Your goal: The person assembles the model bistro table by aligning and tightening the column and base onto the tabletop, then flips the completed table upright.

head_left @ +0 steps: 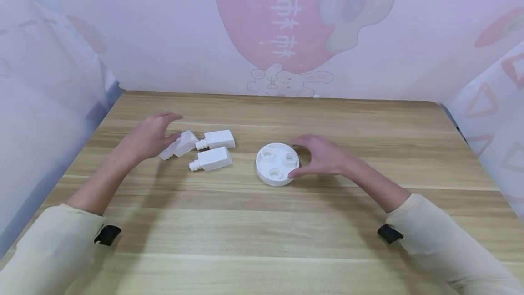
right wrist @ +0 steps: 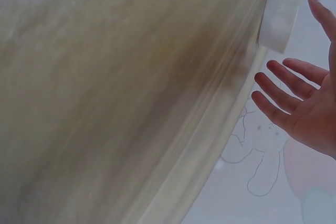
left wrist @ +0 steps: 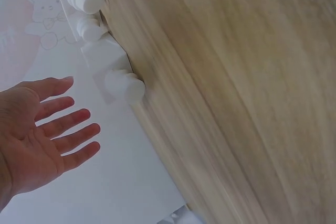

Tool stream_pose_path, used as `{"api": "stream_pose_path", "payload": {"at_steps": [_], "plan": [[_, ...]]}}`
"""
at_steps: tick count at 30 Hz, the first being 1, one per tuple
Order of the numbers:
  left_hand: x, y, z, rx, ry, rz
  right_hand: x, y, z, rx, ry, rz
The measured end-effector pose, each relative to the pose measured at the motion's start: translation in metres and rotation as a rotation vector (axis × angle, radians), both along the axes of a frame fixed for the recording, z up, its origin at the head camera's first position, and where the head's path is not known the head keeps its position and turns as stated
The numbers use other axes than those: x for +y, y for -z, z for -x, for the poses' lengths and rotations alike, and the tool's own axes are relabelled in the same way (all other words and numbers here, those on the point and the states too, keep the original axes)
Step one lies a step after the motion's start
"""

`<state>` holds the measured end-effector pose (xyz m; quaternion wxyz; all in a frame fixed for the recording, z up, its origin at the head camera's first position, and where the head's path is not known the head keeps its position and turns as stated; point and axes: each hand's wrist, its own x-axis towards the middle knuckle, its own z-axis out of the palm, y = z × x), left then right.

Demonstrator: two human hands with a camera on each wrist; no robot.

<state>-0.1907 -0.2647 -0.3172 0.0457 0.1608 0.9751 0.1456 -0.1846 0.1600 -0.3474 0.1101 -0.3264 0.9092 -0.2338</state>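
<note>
Three white block-like pieces with ribbed round necks lie left of centre: one upper [head_left: 219, 139], one lower [head_left: 214, 158], and one tilted piece [head_left: 183, 144] beside the left hand [head_left: 149, 136]. That hand has spread fingers and holds nothing; its thumb hovers close to the tilted piece. In the left wrist view the left hand [left wrist: 39, 135] is apart from the pieces' round ends [left wrist: 126, 86]. A round white base [head_left: 271, 177] with three sockets lies flat near the centre. Around its right side the right hand [head_left: 323, 155] stands with parted fingers; whether it touches is unclear. The right wrist view shows the right hand [right wrist: 304, 98] beside the base [right wrist: 279, 17].
The wooden table [head_left: 262, 240] reaches back to a pale printed wall sheet [head_left: 163, 58] with a rabbit drawing. Similar sheets hang at the left and right sides. Dark bands sit at both sleeve cuffs.
</note>
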Motion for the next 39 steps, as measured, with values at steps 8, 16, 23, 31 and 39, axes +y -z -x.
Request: {"api": "stream_pose_path", "payload": {"at_steps": [8, 16, 23, 31, 39], "plan": [[-0.007, 0.004, 0.008, -0.035, -0.007, -0.010, -0.004, 0.002, -0.001, 0.033, -0.007, -0.017], [-0.008, 0.007, 0.013, -0.081, 0.004, -0.042, -0.008, 0.005, 0.000, 0.004, 0.021, 0.031], [-0.004, 0.007, 0.017, -0.108, 0.010, -0.085, -0.008, 0.005, 0.000, -0.032, 0.055, 0.029], [-0.001, 0.009, 0.019, -0.103, 0.049, -0.121, -0.008, 0.004, -0.001, -0.045, 0.066, 0.013], [0.001, 0.010, 0.019, -0.116, 0.081, -0.124, -0.009, 0.004, -0.002, -0.058, 0.070, 0.010]]}}
